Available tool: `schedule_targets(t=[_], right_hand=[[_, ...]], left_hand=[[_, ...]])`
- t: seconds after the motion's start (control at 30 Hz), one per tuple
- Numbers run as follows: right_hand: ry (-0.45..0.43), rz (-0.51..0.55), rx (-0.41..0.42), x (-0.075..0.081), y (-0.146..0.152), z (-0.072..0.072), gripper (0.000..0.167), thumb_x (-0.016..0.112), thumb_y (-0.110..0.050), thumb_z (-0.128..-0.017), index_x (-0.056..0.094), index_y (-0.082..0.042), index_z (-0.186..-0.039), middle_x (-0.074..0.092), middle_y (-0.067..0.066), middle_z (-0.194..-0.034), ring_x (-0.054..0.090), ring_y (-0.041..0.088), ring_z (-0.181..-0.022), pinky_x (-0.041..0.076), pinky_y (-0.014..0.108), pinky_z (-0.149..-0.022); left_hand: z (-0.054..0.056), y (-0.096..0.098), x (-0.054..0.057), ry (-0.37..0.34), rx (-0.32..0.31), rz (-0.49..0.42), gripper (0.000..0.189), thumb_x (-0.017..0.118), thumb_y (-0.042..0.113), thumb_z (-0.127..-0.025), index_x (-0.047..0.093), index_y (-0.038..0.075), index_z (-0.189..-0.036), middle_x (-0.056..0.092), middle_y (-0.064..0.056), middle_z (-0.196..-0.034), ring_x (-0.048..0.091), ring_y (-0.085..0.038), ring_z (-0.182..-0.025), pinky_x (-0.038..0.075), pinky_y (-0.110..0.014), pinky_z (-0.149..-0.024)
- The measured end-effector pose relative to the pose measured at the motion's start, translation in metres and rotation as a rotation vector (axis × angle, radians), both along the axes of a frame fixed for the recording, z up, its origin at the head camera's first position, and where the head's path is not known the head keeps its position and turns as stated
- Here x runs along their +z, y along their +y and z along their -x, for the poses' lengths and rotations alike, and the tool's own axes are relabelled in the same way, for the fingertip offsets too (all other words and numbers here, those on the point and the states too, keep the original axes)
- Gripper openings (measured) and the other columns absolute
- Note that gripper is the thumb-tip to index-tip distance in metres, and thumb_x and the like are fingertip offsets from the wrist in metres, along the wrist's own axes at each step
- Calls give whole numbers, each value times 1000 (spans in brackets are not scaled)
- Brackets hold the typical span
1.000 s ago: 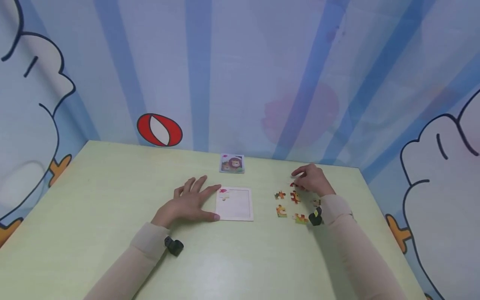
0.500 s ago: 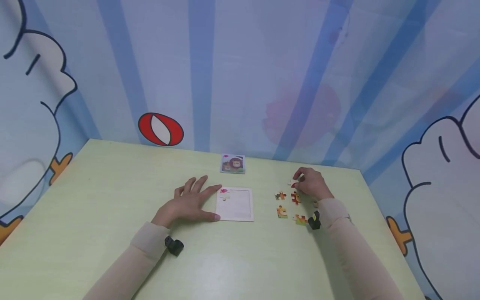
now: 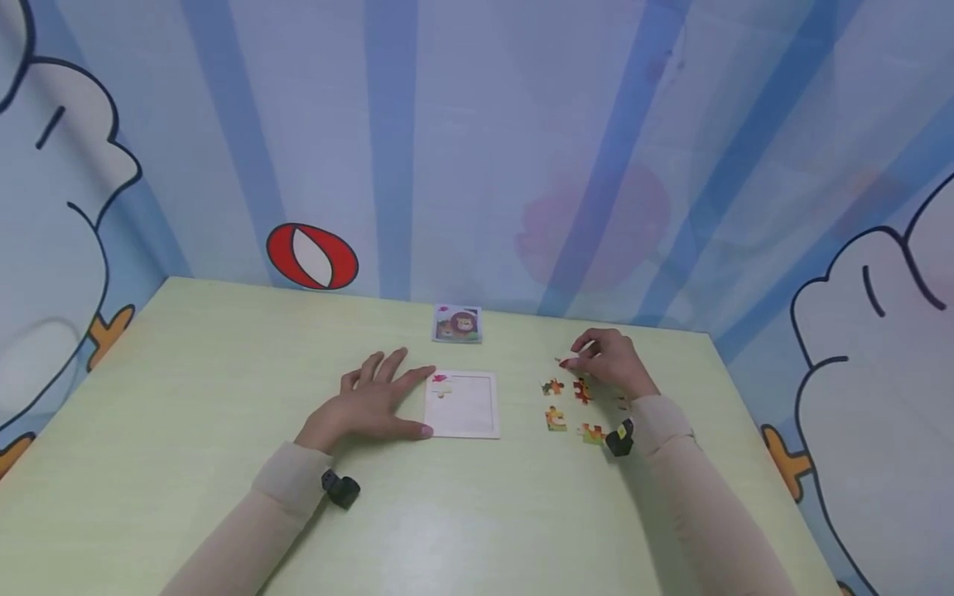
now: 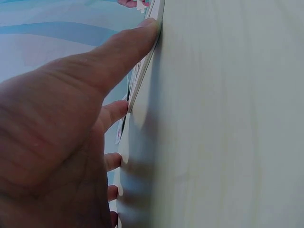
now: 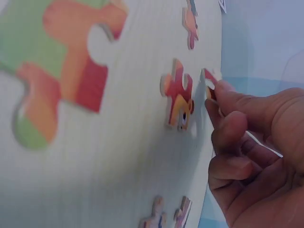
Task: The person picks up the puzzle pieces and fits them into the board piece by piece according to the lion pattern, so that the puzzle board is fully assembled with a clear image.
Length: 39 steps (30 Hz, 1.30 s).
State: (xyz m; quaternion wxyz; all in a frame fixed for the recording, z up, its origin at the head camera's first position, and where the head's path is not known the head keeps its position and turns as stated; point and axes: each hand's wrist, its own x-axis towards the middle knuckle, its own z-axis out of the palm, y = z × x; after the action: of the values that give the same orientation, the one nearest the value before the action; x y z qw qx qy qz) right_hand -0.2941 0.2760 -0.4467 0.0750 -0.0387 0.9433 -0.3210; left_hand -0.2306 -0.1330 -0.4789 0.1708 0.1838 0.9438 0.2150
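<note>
My left hand point(image 3: 370, 408) lies with fingers spread at the left side of a white square puzzle tray point(image 3: 469, 411). Its thumb and index fingertip touch the tray's edge, seen closely in the left wrist view at the thumb point(image 4: 123, 50). One pale puzzle piece point(image 3: 443, 391) sits in the tray's upper left, below a printed pink flower. Over the loose pieces at the right, my right hand point(image 3: 613, 362) pinches a puzzle piece point(image 5: 209, 77) between thumb and index finger. Red and yellow show on that piece; the fingertips hide part of it.
Several loose puzzle pieces lie below the right hand, among them a red and yellow one point(image 3: 582, 391) and one with green point(image 3: 593, 433). A card with a lion picture point(image 3: 457, 324) lies behind the tray. A striped blue backdrop point(image 3: 477, 149) rises at the table's far edge.
My right hand has come slightly toward the tray and now has a puzzle piece pinched at its fingertips. The left hand stays at the tray's edge.
</note>
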Motion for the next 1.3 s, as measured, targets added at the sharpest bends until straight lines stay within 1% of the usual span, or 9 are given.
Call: schedule_targets(t=[0.23, 0.3, 0.47, 0.53, 0.7, 0.83, 0.97, 1.13, 1.3], right_hand=[[36, 100, -22, -3, -10, -5, 30, 81, -30, -98, 77, -10, -120, 79, 15, -91, 64, 25, -71, 53, 34, -66], [32, 131, -23, -3, -13, -7, 28, 79, -29, -99, 78, -11, -121, 79, 15, -91, 64, 25, -71, 53, 34, -65], [0, 203, -30, -5, -22, -10, 26, 75, -23, -102, 78, -9, -124, 80, 15, -95, 62, 22, -70, 52, 33, -65], [-8, 224, -34, -6, -28, -11, 26, 74, -21, -103, 78, -9, -125, 80, 15, -95, 59, 21, -68, 50, 33, -63], [-32, 301, -29, -7, -44, -15, 25, 70, -18, -105, 77, -9, -127, 71, 11, -78, 52, 24, -62, 44, 34, -59], [-89, 367, -25, -5, -59, -17, 23, 71, -16, -104, 77, -9, -125, 62, 7, -70, 50, 23, -60, 43, 34, -58], [-113, 369, -8, -4, -74, -17, 22, 75, -17, -102, 78, -9, -122, 70, 9, -77, 51, 21, -61, 43, 32, -58], [-131, 379, 36, -4, -92, -17, 20, 77, -16, -100, 79, -9, -118, 77, 12, -83, 50, 20, -58, 41, 32, -58], [-175, 389, 57, -6, -108, -19, 18, 78, -15, -99, 80, -9, -115, 72, 5, -71, 44, 18, -54, 41, 32, -59]], left_hand=[[2, -2, -6, -4, 3, -7, 101, 78, 63, -87, 26, 40, -171, 1, -11, -184, -2, -48, -167, 10, -79, -126], [1, -1, -4, -2, -2, -5, 101, 78, 63, -87, 26, 40, -171, 1, -11, -184, -2, -48, -167, 10, -78, -127], [-5, -1, 6, 15, -20, -3, 99, 75, 66, -89, 28, 37, -171, 4, -15, -183, 2, -51, -166, 12, -79, -125], [-4, -1, 6, 18, -19, -3, 99, 76, 65, -89, 28, 37, -171, 5, -15, -183, 2, -51, -166, 13, -79, -125], [-2, -1, 3, 8, -13, -2, 100, 77, 63, -88, 27, 37, -171, 3, -14, -183, 0, -50, -166, 10, -78, -126], [-5, -1, 7, 8, -15, -17, 99, 76, 66, -88, 29, 36, -170, 4, -15, -183, 1, -51, -166, 11, -78, -126], [-6, -1, 8, 7, -19, -25, 99, 76, 67, -87, 30, 36, -170, 5, -16, -182, 2, -52, -165, 11, -79, -124], [-2, -1, 2, 11, -13, -3, 100, 76, 65, -88, 27, 38, -170, 3, -14, -183, 0, -50, -166, 10, -78, -126], [-2, 0, 1, 1, -11, 9, 100, 77, 63, -88, 27, 39, -171, 2, -14, -183, -1, -50, -166, 9, -79, -126]])
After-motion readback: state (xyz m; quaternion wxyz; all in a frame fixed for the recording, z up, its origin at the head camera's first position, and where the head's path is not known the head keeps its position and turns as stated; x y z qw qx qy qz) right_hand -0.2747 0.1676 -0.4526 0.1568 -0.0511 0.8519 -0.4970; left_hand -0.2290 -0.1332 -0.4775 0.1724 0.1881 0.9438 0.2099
